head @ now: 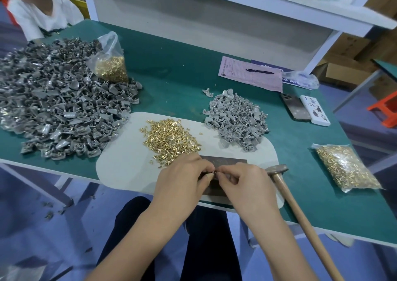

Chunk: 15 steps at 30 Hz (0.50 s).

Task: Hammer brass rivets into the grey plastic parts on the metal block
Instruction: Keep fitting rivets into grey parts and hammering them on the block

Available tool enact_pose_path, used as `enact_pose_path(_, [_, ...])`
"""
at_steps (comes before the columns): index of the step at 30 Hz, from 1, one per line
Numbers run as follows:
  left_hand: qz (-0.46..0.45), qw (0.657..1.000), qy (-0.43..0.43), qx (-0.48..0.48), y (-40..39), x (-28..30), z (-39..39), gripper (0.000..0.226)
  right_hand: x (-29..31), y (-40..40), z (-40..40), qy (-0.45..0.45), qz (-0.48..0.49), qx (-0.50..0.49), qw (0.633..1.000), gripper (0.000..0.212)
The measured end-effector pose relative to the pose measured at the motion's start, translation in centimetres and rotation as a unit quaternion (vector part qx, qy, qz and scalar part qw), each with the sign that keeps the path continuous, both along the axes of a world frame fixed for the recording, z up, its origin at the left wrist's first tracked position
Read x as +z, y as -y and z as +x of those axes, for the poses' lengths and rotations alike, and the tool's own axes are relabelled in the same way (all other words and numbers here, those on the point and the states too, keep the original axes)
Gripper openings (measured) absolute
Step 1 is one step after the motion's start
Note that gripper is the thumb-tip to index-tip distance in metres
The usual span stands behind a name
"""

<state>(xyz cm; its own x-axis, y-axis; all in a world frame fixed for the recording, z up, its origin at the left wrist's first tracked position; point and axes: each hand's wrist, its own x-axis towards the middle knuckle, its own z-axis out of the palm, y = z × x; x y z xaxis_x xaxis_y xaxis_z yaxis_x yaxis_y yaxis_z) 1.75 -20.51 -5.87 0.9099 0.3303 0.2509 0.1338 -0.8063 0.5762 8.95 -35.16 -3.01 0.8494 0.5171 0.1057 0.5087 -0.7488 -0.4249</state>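
Observation:
My left hand (184, 177) and my right hand (240, 179) meet fingertip to fingertip over the dark metal block (223, 161) on a white mat (129, 169). Between the fingertips a small brass rivet (213, 172) shows; my left fingers pinch a grey plastic part, mostly hidden, and my right fingers pinch at the rivet. Loose brass rivets (169, 139) lie in a heap just behind the block. A pile of light grey plastic parts (236, 117) sits behind to the right. The wooden-handled hammer (277, 169) lies to the right of my right hand, head beside the block.
A large heap of grey parts with rivets (55, 100) covers the left of the green table (182, 70). Bags of rivets stand at the back left (110, 63) and lie at the right (345, 167). Paper with a pen (251, 74), a phone (295, 106) and a white box (314, 111) lie behind. Another person (40, 12) sits far left.

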Motion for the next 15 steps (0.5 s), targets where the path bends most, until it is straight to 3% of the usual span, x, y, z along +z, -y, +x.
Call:
enact_pose_path(4, [0.038,0.999,-0.018,-0.018,0.0,0.5,0.0,0.009,-0.3,0.1,0.2,0.004,0.016,0.014,1.000,0.005])
enact_pose_path(7, [0.069,0.997,-0.029,-0.032,0.0,0.9,0.1,0.013,-0.1,1.8,0.8,-0.012,0.112,0.032,0.993,0.015])
enact_pose_path(10, [0.072,0.996,-0.039,-0.033,-0.1,1.2,0.2,0.018,-0.1,5.2,2.4,0.032,0.172,-0.036,0.984,0.012])
enact_pose_path(15, [0.069,0.996,-0.045,-0.034,-0.2,1.1,0.1,0.018,-2.0,10.0,3.7,0.060,0.098,-0.165,0.980,0.015])
